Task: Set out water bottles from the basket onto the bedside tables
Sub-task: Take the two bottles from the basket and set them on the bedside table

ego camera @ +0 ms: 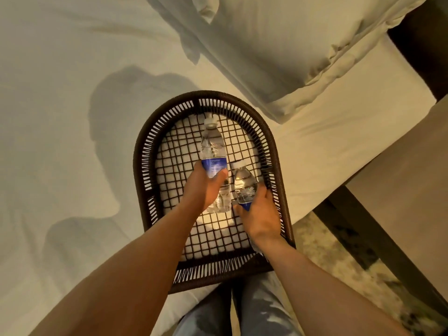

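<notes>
Two clear plastic water bottles with blue labels and white caps lie over the mesh floor of the dark brown woven basket [143,151], caps pointing to the far side. The larger-looking bottle [213,151] is gripped around its label by the left hand [204,190], fingers curled closed on it. The nearer bottle [243,187] sits just right of it, held at its lower half by the right hand [260,214], likewise closed. Both bottles run near-to-far along their long axes. The basket rests on the white bed sheet [72,117]; a brown table surface [400,185] (probably the bedside table) lies to the right, nearer the right hand, so that bottle likely goes first.
</notes>
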